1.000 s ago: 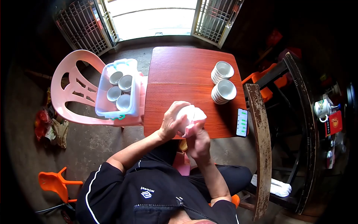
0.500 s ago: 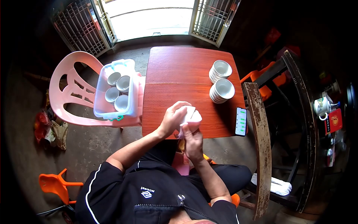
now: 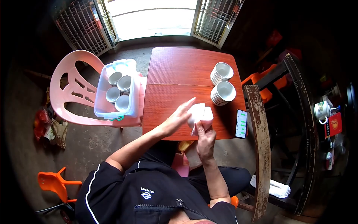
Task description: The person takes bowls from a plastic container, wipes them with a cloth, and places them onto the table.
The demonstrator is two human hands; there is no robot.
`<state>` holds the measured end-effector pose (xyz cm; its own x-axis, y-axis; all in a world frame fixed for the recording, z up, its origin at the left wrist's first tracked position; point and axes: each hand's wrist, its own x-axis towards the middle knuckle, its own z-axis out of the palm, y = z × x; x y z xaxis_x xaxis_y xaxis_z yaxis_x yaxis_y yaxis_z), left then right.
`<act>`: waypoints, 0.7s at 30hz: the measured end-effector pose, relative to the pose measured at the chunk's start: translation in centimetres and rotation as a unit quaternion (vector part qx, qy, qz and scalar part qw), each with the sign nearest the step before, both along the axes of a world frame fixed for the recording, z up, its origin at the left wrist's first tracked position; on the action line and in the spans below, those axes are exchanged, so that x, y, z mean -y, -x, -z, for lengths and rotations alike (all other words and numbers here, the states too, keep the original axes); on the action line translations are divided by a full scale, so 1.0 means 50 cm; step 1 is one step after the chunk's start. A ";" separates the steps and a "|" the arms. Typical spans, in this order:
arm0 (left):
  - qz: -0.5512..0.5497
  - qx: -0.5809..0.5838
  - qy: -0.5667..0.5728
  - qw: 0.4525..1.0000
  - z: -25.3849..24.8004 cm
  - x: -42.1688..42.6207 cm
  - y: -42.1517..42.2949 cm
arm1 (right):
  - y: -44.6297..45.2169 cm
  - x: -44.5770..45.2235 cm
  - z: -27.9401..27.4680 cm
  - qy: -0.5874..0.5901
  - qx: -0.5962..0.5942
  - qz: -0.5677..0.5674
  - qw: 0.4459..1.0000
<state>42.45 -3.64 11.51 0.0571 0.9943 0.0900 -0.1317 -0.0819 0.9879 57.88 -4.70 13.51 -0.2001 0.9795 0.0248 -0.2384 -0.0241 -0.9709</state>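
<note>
The fingers of our right hand pinch the pale cloth, likely to steady it, near the table's six-o'clock edge; our left hand spreads wide at its nine o'clock. Stacked bowls at two o'clock leave working room.

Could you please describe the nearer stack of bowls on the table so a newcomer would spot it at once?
Find the reddish-brown table, then look to its right side. Two stacks of pale bowls stand there, one beyond the other. The near stack is the one closer to the phone, while the far stack stands behind it.
</note>
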 end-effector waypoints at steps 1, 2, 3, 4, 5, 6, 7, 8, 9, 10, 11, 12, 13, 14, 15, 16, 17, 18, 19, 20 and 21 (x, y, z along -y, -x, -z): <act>0.054 0.100 0.233 0.966 -0.099 0.007 0.003 | -0.003 0.009 -0.012 -0.041 0.101 -0.003 0.994; 0.086 0.137 0.290 0.943 -0.045 -0.007 0.020 | 0.000 0.015 0.017 -0.120 0.146 0.009 0.982; 0.067 0.126 0.282 0.949 -0.017 -0.017 0.019 | 0.005 0.021 0.037 -0.156 0.165 -0.011 0.974; 0.049 0.115 0.274 0.954 -0.008 -0.023 0.017 | 0.010 0.027 0.046 -0.192 0.184 -0.030 0.964; 0.036 -0.001 0.112 0.993 -0.007 -0.016 0.017 | 0.011 0.033 0.050 -0.207 0.217 -0.045 0.953; 0.033 -0.008 0.112 0.993 0.002 -0.008 0.018 | 0.008 0.028 0.050 -0.106 0.107 -0.053 0.987; 0.053 -0.019 0.068 0.996 -0.010 0.001 0.016 | 0.004 0.017 0.038 -0.003 -0.005 -0.060 0.998; 0.072 -0.030 0.024 0.997 -0.027 0.013 0.012 | 0.000 0.005 0.024 0.101 -0.117 -0.066 0.986; 0.110 0.018 0.026 0.993 -0.031 0.023 0.011 | -0.005 -0.009 0.003 0.124 -0.181 -0.072 0.973; 0.118 -0.069 -0.061 0.989 -0.024 0.021 0.019 | -0.004 -0.014 -0.010 0.148 -0.233 -0.026 0.961; 0.141 -0.067 -0.073 0.985 -0.016 0.012 0.032 | -0.002 -0.014 -0.012 0.151 -0.214 -0.006 0.965; 0.165 -0.065 -0.085 0.980 -0.012 0.004 0.040 | 0.001 -0.013 -0.014 0.155 -0.196 0.013 0.968; 0.161 0.038 -0.033 0.986 -0.021 0.003 0.039 | 0.003 -0.009 -0.015 0.123 -0.162 -0.010 0.979; 0.155 0.140 0.020 0.978 -0.029 0.000 0.037 | 0.002 -0.002 -0.015 0.090 -0.127 -0.033 0.987; 0.065 0.228 0.135 0.962 -0.027 0.001 0.028 | 0.000 0.003 0.003 0.040 -0.026 -0.049 0.998; 0.059 0.204 0.179 0.961 -0.030 -0.003 0.022 | 0.007 0.014 0.014 -0.010 0.051 -0.047 0.998; 0.052 0.180 0.222 0.957 -0.033 -0.006 0.017 | 0.017 0.028 0.021 -0.042 0.093 -0.038 0.994; 0.043 0.156 0.265 0.951 -0.038 -0.006 0.013 | 0.026 0.040 0.024 -0.075 0.135 -0.030 0.988; 0.030 0.062 0.179 0.981 -0.049 0.005 0.007 | 0.031 0.045 0.023 -0.115 0.105 -0.036 0.987; 0.041 0.077 0.175 0.981 -0.028 0.005 0.009 | 0.031 0.042 0.017 -0.038 0.038 -0.037 0.998; 0.034 0.062 0.101 0.992 -0.026 0.018 0.001 | 0.029 0.037 0.005 0.039 -0.030 -0.036 0.998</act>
